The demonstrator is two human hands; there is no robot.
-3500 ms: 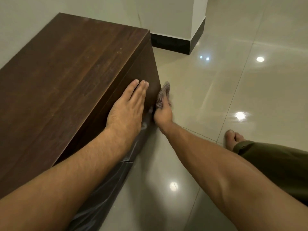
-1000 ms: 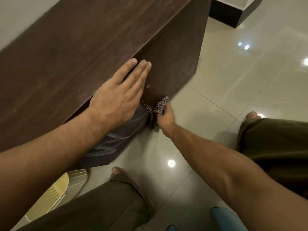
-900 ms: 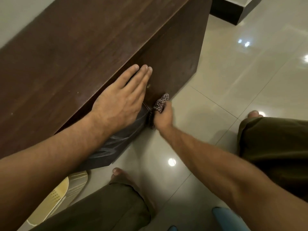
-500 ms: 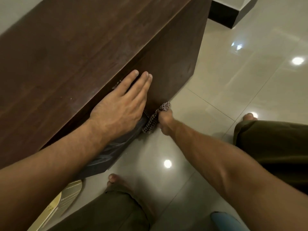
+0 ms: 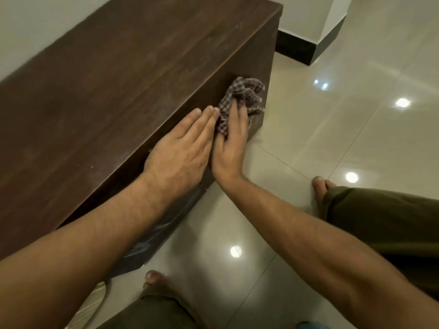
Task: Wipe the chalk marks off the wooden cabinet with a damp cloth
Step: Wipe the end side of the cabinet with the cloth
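Cloth (image 5: 240,100) runs up cabinet (image 5: 118,79) front, under right hand (image 5: 231,143).

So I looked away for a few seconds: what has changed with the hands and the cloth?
The right hand has carried the checked cloth up the cabinet front, from near the floor to just under the top edge, beside the left hand. Unchanged: the left hand lies flat on that edge, and the right grips the cloth.

I'm barefoot at home: glossy tiled floor (image 5: 332,138), plain wall (image 5: 35,32) with dark skirting (image 5: 294,49), low wooden cabinet (image 5: 118,79).
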